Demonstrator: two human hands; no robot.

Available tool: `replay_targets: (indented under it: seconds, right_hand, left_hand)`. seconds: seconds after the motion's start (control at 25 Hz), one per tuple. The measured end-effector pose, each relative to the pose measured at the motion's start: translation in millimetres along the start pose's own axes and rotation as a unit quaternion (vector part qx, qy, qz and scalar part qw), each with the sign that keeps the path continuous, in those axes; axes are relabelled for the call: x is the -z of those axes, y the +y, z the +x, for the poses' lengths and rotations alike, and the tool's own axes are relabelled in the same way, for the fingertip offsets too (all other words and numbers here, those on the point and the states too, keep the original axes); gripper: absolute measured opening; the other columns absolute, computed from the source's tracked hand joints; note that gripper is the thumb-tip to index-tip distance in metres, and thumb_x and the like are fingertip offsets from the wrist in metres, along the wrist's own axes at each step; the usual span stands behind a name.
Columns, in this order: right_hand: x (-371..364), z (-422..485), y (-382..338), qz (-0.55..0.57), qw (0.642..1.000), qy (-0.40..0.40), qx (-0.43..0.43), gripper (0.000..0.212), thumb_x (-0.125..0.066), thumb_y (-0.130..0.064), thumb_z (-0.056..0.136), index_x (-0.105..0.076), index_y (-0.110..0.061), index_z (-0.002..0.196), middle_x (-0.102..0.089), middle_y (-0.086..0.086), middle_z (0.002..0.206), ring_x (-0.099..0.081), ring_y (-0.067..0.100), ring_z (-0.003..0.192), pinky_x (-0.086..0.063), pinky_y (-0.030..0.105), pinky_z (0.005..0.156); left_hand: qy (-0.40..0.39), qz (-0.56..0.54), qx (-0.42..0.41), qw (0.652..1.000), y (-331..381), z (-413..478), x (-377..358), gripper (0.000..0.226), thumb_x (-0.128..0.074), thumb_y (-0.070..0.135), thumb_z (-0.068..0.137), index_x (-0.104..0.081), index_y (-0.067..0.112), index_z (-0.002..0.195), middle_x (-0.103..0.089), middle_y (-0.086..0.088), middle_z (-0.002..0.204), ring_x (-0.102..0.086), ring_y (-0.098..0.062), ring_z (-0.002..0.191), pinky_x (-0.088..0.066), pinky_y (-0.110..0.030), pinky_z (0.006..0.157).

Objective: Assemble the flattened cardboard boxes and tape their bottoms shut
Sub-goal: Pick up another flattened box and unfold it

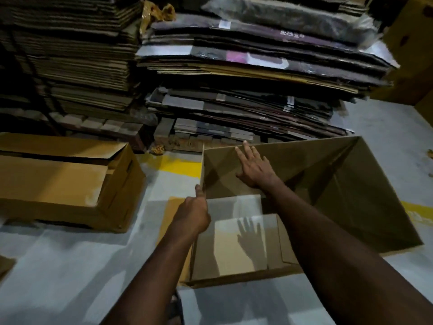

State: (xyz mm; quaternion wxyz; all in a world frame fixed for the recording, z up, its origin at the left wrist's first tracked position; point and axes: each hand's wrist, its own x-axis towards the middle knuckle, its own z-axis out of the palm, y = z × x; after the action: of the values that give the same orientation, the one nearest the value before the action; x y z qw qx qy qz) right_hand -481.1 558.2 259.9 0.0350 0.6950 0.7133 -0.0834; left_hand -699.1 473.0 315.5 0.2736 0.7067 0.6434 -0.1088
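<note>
A brown cardboard box [339,184] stands opened up on the grey floor in front of me, its flaps spread. My right hand [254,168] lies flat with straight fingers against the inside of the far flap, near its top edge. My left hand [195,213] grips the left edge of the box wall, thumb up along the cardboard edge. A lower flap [236,245] in front of me carries the shadow of a hand. No tape is in view.
Another brown box [70,184] lies on its side to the left. Tall stacks of flattened cardboard [234,78] rise behind, with darker stacks [70,55] at the left. A yellow floor line [180,168] runs under the boxes. More brown cardboard [412,66] stands at the far right.
</note>
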Motion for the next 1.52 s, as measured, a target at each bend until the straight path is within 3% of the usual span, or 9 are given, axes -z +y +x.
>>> replay_targets:
  seconds: [0.16, 0.32, 0.4, 0.6, 0.76, 1.0, 1.2, 1.36, 1.52]
  right_hand:
    - [-5.6, 44.4, -6.9, 0.013, 0.999, -0.002, -0.029, 0.082, -0.050, -0.046, 0.097, 0.001, -0.023, 0.157, 0.019, 0.005, 0.163, 0.005, 0.032, 0.151, -0.023, 0.063, 0.114]
    - [5.1, 64.3, -7.9, 0.058, 0.997, -0.006, -0.045, 0.078, -0.049, -0.048, 0.097, -0.004, -0.025, 0.157, 0.016, 0.004, 0.164, 0.000, 0.035, 0.150, -0.025, 0.063, 0.112]
    - [5.7, 52.1, -5.3, 0.062, 0.997, 0.005, -0.044, 0.076, -0.048, -0.047, 0.098, -0.005, -0.025, 0.157, 0.013, 0.004, 0.164, -0.004, 0.035, 0.150, -0.024, 0.063, 0.113]
    - [11.4, -14.9, 21.0, 0.007, 0.999, 0.042, -0.032, 0.079, -0.052, -0.051, 0.093, -0.009, -0.030, 0.156, 0.003, 0.007, 0.165, -0.009, 0.037, 0.149, -0.013, 0.062, 0.117]
    - [22.2, -110.9, 103.5, -0.022, 0.977, 0.107, -0.181, 0.081, -0.060, -0.046, 0.089, -0.017, -0.029, 0.155, -0.005, 0.013, 0.164, -0.006, 0.040, 0.149, -0.005, 0.061, 0.118]
    - [-3.9, -220.4, 164.8, -0.027, 0.960, 0.060, -0.274, 0.078, -0.064, -0.037, 0.086, -0.026, -0.025, 0.152, -0.012, 0.017, 0.162, -0.010, 0.045, 0.147, -0.010, 0.060, 0.116]
    - [-9.1, -245.8, 196.7, 0.090, 0.912, 0.141, -0.375, 0.060, -0.049, -0.012, 0.094, -0.027, -0.016, 0.150, -0.049, 0.018, 0.137, -0.051, 0.040, 0.119, -0.045, 0.047, 0.091]
    - [-18.0, -249.0, 195.5, 0.076, 0.955, 0.044, -0.285, 0.033, -0.053, -0.013, 0.091, -0.050, -0.009, 0.123, -0.060, 0.017, 0.112, -0.060, 0.038, 0.103, -0.048, 0.040, 0.078]
    - [-26.5, -237.1, 177.1, 0.060, 0.980, -0.087, -0.168, 0.047, -0.066, -0.019, 0.081, -0.045, -0.009, 0.122, -0.059, 0.021, 0.110, -0.059, 0.039, 0.097, -0.045, 0.039, 0.069]
  left_hand:
    - [0.009, 0.000, -0.015, 1.000, -4.8, 8.1, -5.4, 0.082, -0.046, 0.006, 0.093, 0.008, 0.022, 0.153, -0.042, -0.020, 0.133, -0.053, -0.039, 0.110, -0.054, -0.041, 0.081]
    - [-0.013, -0.133, -0.024, 0.991, 2.5, 14.9, -14.7, 0.078, -0.047, 0.004, 0.087, -0.016, 0.036, 0.150, -0.048, -0.014, 0.121, -0.062, -0.037, 0.085, -0.060, -0.039, 0.054]
    - [-0.034, -0.144, -0.044, 0.988, 16.9, 12.1, -22.5, 0.071, -0.051, 0.008, 0.087, -0.023, 0.035, 0.147, -0.049, -0.013, 0.121, -0.060, -0.037, 0.088, -0.060, -0.039, 0.054]
    - [-0.028, -0.033, -0.029, 0.999, 32.8, 2.9, -38.2, 0.046, -0.050, 0.033, 0.092, -0.039, 0.018, 0.133, -0.054, -0.017, 0.124, -0.058, -0.036, 0.105, -0.048, -0.036, 0.077]
    - [-0.179, 0.107, -0.021, 0.978, 34.0, 1.2, -55.5, 0.052, -0.050, 0.049, 0.092, -0.056, 0.007, 0.123, -0.061, -0.013, 0.118, -0.063, -0.027, 0.099, -0.048, -0.028, 0.070]
    - [-0.121, 0.156, -0.011, 0.980, 37.7, 2.4, -70.0, 0.043, -0.047, 0.048, 0.093, -0.060, 0.014, 0.113, -0.059, -0.006, 0.101, -0.057, -0.017, 0.076, -0.041, -0.025, 0.061]
    - [-0.075, 0.158, -0.039, 0.984, 51.2, 5.5, -76.2, 0.034, -0.038, 0.039, 0.099, -0.060, 0.013, 0.093, -0.060, -0.008, 0.095, -0.055, -0.018, 0.074, -0.041, -0.027, 0.065]
    - [-0.026, 0.165, -0.069, 0.983, 56.1, 8.7, -80.9, 0.028, -0.035, 0.031, 0.102, -0.055, 0.015, 0.090, -0.058, -0.007, 0.093, -0.056, -0.020, 0.078, -0.047, -0.032, 0.074]
    - [-0.016, 0.160, -0.071, 0.984, 54.6, 9.8, -84.3, 0.027, -0.039, 0.032, 0.102, -0.058, 0.013, 0.097, -0.063, -0.012, 0.109, -0.061, -0.025, 0.096, -0.046, -0.031, 0.075]
